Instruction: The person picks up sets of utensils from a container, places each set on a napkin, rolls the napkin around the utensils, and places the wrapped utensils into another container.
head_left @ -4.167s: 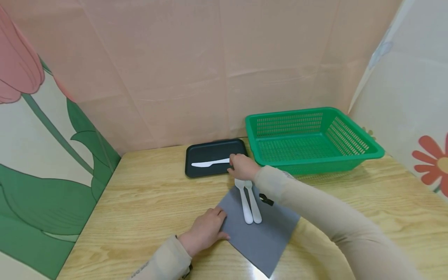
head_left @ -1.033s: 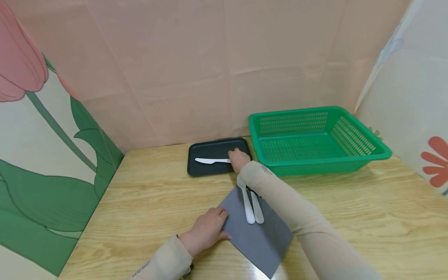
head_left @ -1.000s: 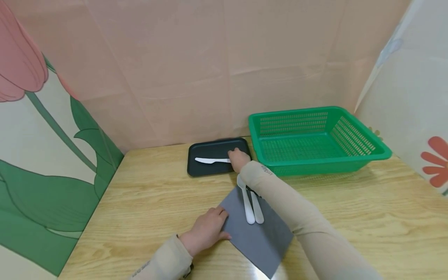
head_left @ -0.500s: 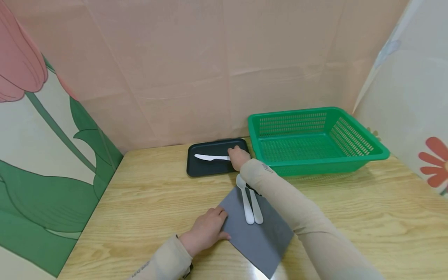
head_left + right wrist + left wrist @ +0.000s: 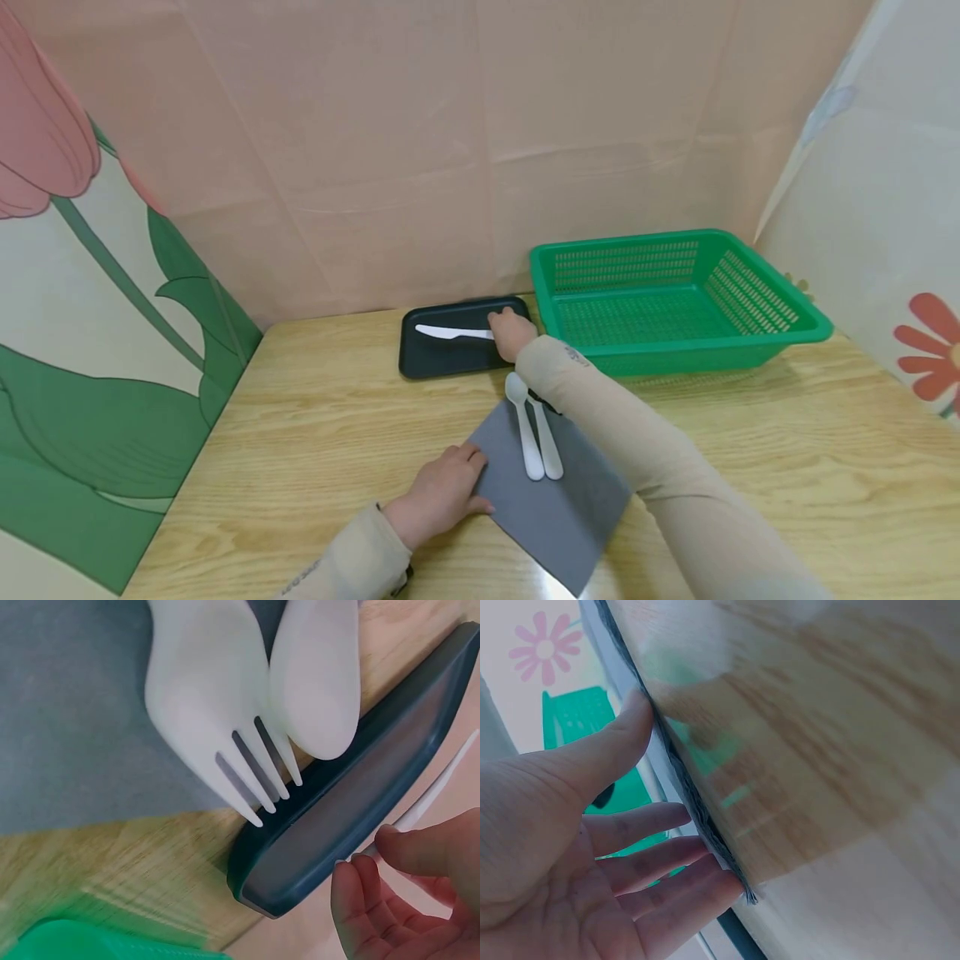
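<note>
The right hand [image 5: 512,333] pinches the slim white knife [image 5: 452,332], which has just edged up or back over the dark, round-cornered tray [image 5: 450,361] and so seems unsettled, while the left hand [image 5: 438,493], fingers loose, touches the matte gray cloth [image 5: 555,527] under the smooth spoon [image 5: 528,437] and fork [image 5: 550,450].

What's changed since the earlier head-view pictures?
Right hand and the white knife it pinches shifted up the image, knife tip most; lifted or slid away, can't tell. Same as before: knife grip, left hand at the grey napkin edge, spoon, fork, black tray, green basket.
</note>
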